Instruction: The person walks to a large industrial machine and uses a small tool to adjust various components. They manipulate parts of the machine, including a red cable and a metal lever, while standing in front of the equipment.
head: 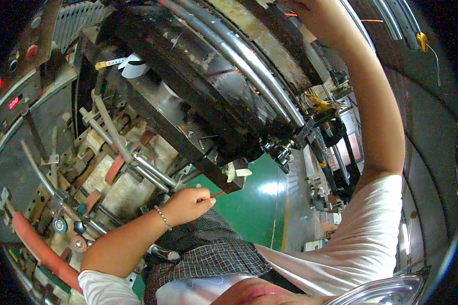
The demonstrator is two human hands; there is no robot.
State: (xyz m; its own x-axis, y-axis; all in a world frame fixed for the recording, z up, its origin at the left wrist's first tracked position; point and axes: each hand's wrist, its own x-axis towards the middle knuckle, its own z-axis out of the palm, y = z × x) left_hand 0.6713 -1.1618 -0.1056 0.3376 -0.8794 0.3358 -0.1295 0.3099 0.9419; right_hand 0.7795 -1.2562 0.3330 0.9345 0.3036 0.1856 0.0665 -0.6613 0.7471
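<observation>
My left hand [189,206], with a beaded bracelet at its wrist, is closed on a thin orange strand [217,194]. The strand leads from the fingers towards the lower corner of a dark metal machine beam [213,173], where strips of pale tape [237,172] are stuck. My right arm reaches far up across the machine, and my right hand [303,8] is mostly cut off by the top edge. A short orange piece [291,15] shows beside it. Whether that hand holds anything is hidden. Two shiny metal rods [244,57] run between the hands.
On the left are metal bars, a red roller [42,248], small wheels [60,225] and a control panel with a lit red display [13,103]. A measuring-tape piece [112,63] and white scrap [135,68] lie on the machine. Below is green floor [248,213].
</observation>
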